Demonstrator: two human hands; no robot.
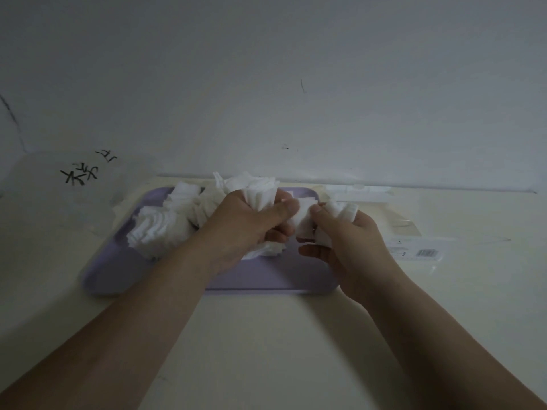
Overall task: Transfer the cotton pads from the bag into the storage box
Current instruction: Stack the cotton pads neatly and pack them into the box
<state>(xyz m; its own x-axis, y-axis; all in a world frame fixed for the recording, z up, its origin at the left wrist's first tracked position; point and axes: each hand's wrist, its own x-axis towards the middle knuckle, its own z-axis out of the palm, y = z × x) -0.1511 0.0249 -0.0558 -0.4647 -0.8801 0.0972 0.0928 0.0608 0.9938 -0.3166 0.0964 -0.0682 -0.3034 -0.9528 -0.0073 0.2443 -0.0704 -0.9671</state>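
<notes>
A cream desk meets a white wall. Both hands, left and right, grip white pads over a purple tray; handwriting on the plastic is unreadable.

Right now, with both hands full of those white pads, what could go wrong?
The left hand squeezes a big fanned bunch of cotton pads, so loose ones may slip out and land on the table. The right hand grips only a few pads by their edges, and they could drop. The loose pile sits near the left rim of the purple tray, so a bumping forearm might push some off.
</notes>
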